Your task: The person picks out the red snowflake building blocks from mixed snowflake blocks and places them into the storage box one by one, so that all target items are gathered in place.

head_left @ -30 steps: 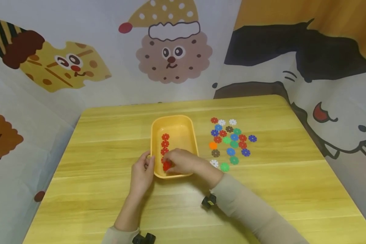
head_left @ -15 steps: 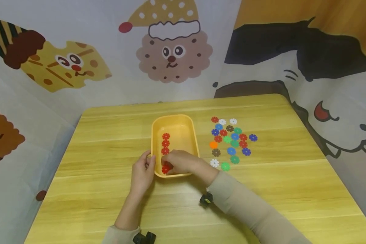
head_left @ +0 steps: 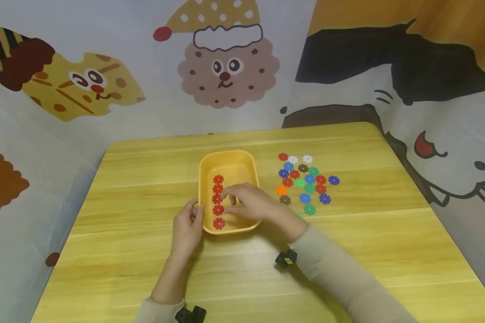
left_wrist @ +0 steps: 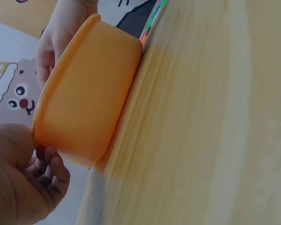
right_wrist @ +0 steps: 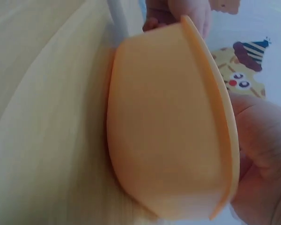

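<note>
A yellow plastic tray (head_left: 242, 172) sits on the table with a column of several red snowflake discs (head_left: 218, 209) along its left side. My left hand (head_left: 187, 231) holds the tray's left rim between thumb and fingers; the left wrist view shows that hand (left_wrist: 23, 173) at the rim beside the tray wall (left_wrist: 84, 93). Over the tray's inside, my right hand (head_left: 250, 202) has thumb and index finger spread apart, close to the red discs, with nothing seen between them. In the right wrist view the tray wall (right_wrist: 164, 112) hides the fingertips.
Loose snowflake discs (head_left: 309, 188) in red, white, blue, green, brown and orange lie scattered right of the tray on the wood-grain table (head_left: 145, 179). My right forearm covers part of that group's near edge. A cartoon-printed wall covering (head_left: 153, 121) stands behind the table.
My right hand has let go of the lowest red disc, opened its fingers and moved up and right. The column of red discs is now uncovered. My left hand stays at the rim.
</note>
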Demonstrator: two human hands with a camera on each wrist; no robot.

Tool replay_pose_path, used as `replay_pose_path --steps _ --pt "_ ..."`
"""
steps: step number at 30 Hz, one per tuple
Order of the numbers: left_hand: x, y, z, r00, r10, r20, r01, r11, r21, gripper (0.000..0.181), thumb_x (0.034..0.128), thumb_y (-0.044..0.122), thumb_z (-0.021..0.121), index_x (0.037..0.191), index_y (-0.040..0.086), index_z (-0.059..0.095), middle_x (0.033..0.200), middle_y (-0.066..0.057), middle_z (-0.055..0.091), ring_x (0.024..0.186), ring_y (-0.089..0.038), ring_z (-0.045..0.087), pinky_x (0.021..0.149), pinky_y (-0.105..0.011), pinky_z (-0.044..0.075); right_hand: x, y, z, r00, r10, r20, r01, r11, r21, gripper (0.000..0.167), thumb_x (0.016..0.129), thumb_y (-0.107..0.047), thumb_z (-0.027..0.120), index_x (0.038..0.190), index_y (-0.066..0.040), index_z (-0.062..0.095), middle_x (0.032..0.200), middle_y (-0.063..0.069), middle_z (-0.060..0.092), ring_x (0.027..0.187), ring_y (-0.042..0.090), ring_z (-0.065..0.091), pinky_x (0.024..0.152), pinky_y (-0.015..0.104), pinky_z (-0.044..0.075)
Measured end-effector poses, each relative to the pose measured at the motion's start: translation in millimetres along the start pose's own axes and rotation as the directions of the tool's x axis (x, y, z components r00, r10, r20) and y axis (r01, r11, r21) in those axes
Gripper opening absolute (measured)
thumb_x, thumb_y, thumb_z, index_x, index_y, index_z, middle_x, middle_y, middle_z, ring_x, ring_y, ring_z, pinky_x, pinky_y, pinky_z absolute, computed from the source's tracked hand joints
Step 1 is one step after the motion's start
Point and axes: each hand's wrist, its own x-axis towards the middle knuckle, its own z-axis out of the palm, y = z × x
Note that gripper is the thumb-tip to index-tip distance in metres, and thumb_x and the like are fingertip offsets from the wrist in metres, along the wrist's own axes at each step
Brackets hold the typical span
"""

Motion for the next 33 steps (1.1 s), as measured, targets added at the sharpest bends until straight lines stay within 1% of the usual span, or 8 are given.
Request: replay_pose_path --steps 5,9,12,16,18,24,28,33 --pt "-0.5 -1.4 -1.0 1.0 -0.013 0.006 0.013 1.0 0.007 0.039 0.1055 0.018 0.056 0.137 -0.004 0.056 0.075 -0.007 0.057 0.062 -0.017 0.05 0.051 -0.022 0.041 -10.2 11 -8 0.991 -0.022 -0.132 0.027 0.999 0.038 0.034 0.094 -0.023 0.075 0.121 -0.004 0.068 0.088 -0.005 0.064 0.061 0.005 0.051 0.06 0.023 0.047" --pt "-1.3 -1.6 -2.3 1.0 -0.006 0.001 0.006 1.0 0.005 0.038 0.1054 0.018 0.056 0.137 -0.004 0.057 0.075 -0.008 0.057 0.062 -0.018 0.05 0.051 -0.022 0.041 -16.5 18 -15 0.976 -0.023 -0.215 0.034 0.998 0.049 0.029 0.094 -0.022 0.074 0.117 -0.006 0.069 0.088 -0.006 0.064 0.069 0.005 0.054 0.063 0.024 0.048" --pt "-1.7 -2.4 -2.9 1.0 -0.008 -0.002 0.008 1.0 0.005 0.038 0.1054 0.018 0.056 0.137 -0.004 0.057 0.076 -0.008 0.058 0.063 -0.018 0.05 0.051 -0.022 0.042 -20.6 22 -21 0.967 -0.013 -0.253 0.027 0.998 0.052 0.028 0.094 -0.022 0.075 0.117 -0.007 0.069 0.09 -0.005 0.064 0.076 0.008 0.056 0.068 0.027 0.051" --pt "-1.5 -3.3 -2.8 1.0 -0.012 0.003 0.012 1.0 0.006 0.038 0.1056 0.018 0.055 0.137 -0.004 0.057 0.076 -0.008 0.058 0.063 -0.018 0.05 0.051 -0.022 0.042 -26.7 27 -28 0.958 0.018 -0.285 0.006 0.997 0.083 0.028 0.093 -0.019 0.075 0.118 -0.006 0.069 0.091 -0.002 0.065 0.081 0.014 0.058 0.072 0.035 0.054" --pt "-1.3 -3.4 -2.5 1.0 -0.01 0.005 0.01 1.0 0.009 0.039 0.1057 0.018 0.055 0.137 -0.004 0.057 0.076 -0.008 0.058 0.063 -0.017 0.05 0.051 -0.022 0.042 -30.1 30 -31 0.953 0.042 -0.3 -0.014 0.995 0.096 0.028 0.094 -0.02 0.075 0.118 -0.007 0.068 0.091 -0.002 0.065 0.083 0.015 0.059 0.073 0.036 0.054" --pt "-1.8 -2.9 -1.2 1.0 -0.012 0.002 0.012 1.0 0.009 0.039 0.1055 0.019 0.055 0.138 -0.004 0.056 0.075 -0.008 0.057 0.062 -0.017 0.05 0.05 -0.022 0.041 -39.5 40 -37 0.946 0.103 -0.308 -0.063 0.989 0.136 0.031 0.095 -0.021 0.073 0.122 -0.007 0.068 0.094 -0.003 0.064 0.086 0.014 0.057 0.075 0.031 0.052" --pt "-1.5 -2.2 0.0 1.0 -0.018 0.003 0.018 1.0 0.011 0.04 0.1054 0.02 0.056 0.138 -0.003 0.056 0.075 -0.007 0.057 0.061 -0.017 0.05 0.05 -0.022 0.042 -45.0 50 -42 0.941 0.101 -0.323 -0.061 0.989 0.131 0.032 0.094 -0.02 0.073 0.122 -0.004 0.068 0.095 0.0 0.065 0.086 0.016 0.057 0.075 0.034 0.052" --pt "-1.0 -0.5 0.1 1.0 -0.016 0.007 0.016 1.0 0.015 0.04 0.1056 0.021 0.055 0.138 -0.003 0.056 0.075 -0.007 0.057 0.061 -0.017 0.05 0.049 -0.023 0.041 -51.6 62 -48 0.932 0.095 -0.35 -0.069 0.994 0.085 0.033 0.093 -0.018 0.074 0.121 -0.001 0.067 0.095 0.004 0.066 0.086 0.019 0.059 0.076 0.038 0.052"
